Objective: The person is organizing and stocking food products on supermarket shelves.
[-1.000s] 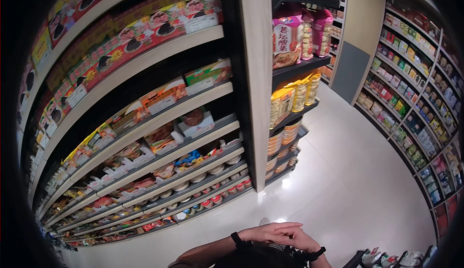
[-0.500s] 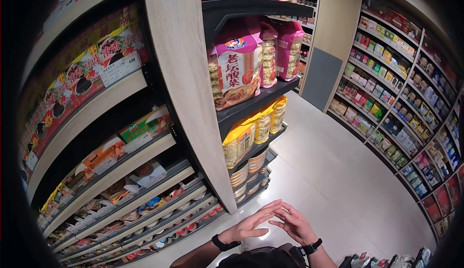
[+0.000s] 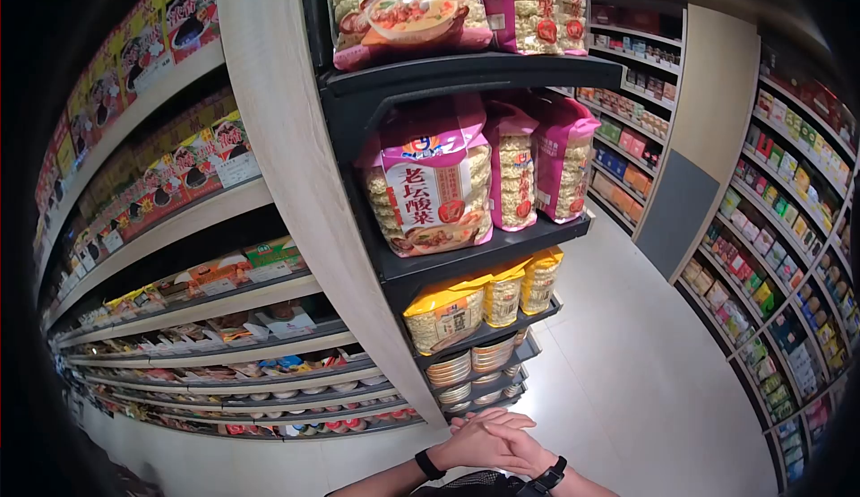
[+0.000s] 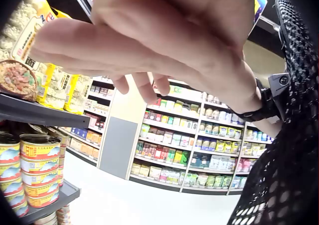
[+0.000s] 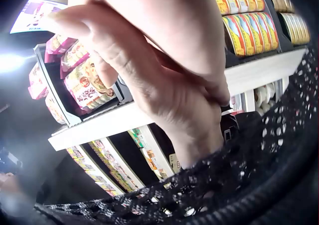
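Left hand (image 3: 470, 446) and right hand (image 3: 522, 450) touch, loosely overlapped, fingers fairly straight, some hidden. Stacked tins (image 4: 41, 170) sit on dark shelf (image 4: 60, 201) beyond, contents unseen. Yellow bags (image 3: 448, 322) and purple bags (image 3: 432, 188) above show pale noodles; topmost row cut off.

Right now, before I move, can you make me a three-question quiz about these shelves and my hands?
1. True or false: the yellow noodle bags sit lower than the pink noodle bags.
2. What are the left hand and right hand touching? a) a noodle bag b) each other c) a price tag
3. Fill in: round ____ are stacked below the yellow bags.

Key: 1 true; 2 b; 3 cans.
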The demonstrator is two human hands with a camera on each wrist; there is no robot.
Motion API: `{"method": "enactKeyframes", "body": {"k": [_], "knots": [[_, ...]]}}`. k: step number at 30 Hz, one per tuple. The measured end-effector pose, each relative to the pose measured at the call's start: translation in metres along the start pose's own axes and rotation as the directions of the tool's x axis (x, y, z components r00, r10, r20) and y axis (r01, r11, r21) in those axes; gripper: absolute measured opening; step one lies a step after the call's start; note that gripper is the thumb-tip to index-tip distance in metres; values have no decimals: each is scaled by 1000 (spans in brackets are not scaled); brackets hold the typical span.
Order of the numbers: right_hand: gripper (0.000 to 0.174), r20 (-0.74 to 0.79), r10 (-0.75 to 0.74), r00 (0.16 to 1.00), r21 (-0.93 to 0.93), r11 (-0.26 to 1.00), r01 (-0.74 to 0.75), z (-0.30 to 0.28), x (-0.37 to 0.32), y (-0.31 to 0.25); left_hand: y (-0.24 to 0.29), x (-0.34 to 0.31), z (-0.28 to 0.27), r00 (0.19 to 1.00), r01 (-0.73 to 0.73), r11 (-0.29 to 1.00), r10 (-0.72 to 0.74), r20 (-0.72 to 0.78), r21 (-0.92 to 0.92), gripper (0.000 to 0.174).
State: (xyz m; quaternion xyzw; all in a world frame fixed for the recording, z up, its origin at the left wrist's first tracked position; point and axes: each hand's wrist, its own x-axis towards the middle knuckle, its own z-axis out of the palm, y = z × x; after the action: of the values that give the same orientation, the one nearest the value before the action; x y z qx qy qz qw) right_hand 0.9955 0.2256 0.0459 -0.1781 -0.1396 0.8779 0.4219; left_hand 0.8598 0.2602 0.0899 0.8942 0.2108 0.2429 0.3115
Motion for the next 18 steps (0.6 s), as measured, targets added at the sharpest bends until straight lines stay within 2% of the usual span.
{"method": "enactKeyframes", "body": {"k": [1, 2, 5, 6, 7, 9, 10, 14, 18], "knots": [[56, 54, 129, 990, -186, 976, -117, 8, -17, -28, -1, 10, 6, 1000, 12, 1000, -12, -4, -28, 80], [49, -30, 219, 975, -241, 945, -220, -22, -19, -30, 10, 21, 1, 999, 48, 999, -49, -16, -23, 70], [49, -146, 359, 922, -438, 812, -386, 24, -53, -75, -10, 33, 10, 996, 73, 992, -67, 57, -99, 57], [41, -92, 326, 941, -523, 788, -324, 7, -56, -74, -24, 33, 25, 991, 95, 987, -81, 111, -127, 51], [41, -63, 337, 939, -590, 746, -308, 1, -60, -79, -22, 39, 28, 953, 219, 965, -181, 242, -144, 57], [40, -3, 378, 926, -708, 653, -269, -8, -63, -94, -14, 48, 33, 798, 464, 875, -347, 492, -136, 70], [40, 24, 396, 918, -758, 606, -242, -10, -64, -101, -6, 52, 37, 785, 494, 851, -348, 512, -180, 68], [39, 123, 430, 894, -881, 463, -101, -7, -65, -122, 37, 71, 48, 922, 320, 865, -190, 337, -388, 64], [37, 226, 472, 852, -940, 335, 63, -1, -71, -126, 71, 89, 48, 985, 104, 912, -39, 168, -398, 59]]}}
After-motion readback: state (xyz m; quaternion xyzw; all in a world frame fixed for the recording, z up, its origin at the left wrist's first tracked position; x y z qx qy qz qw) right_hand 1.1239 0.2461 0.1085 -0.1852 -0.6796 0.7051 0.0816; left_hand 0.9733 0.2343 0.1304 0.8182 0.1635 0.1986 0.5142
